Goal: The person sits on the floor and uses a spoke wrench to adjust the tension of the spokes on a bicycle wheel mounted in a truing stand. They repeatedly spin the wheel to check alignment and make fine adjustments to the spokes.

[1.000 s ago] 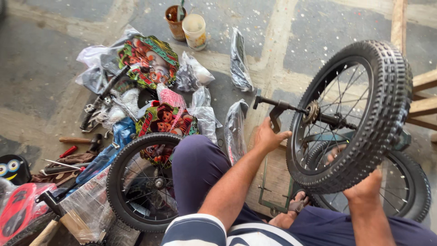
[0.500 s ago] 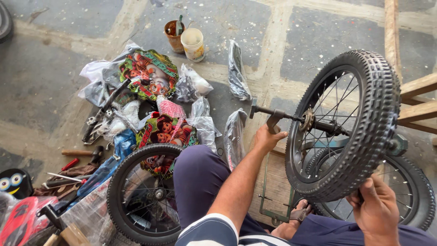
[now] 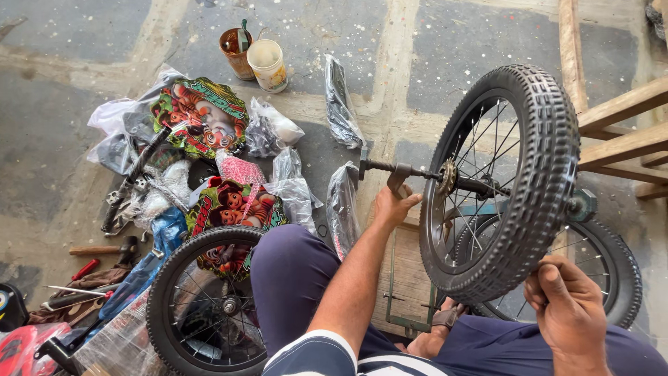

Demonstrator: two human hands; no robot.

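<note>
One knobby black wheel [image 3: 511, 181] (thin spokes)

The floor [image 3: 62, 42] is grey concrete laid in large slabs, worn and stained, with pale sandy joints running between them. One broad joint crosses from the left edge toward the centre; another runs down from the top near the middle. Daylight falls evenly over the whole surface, brighter along the light joints, with only soft shadows. At the right edge, unpainted wooden slats [image 3: 623, 129] slant upward, stacked one above another like part of a bench or frame. A single wooden post [image 3: 570, 49] rises toward the top right corner beside them.
</note>
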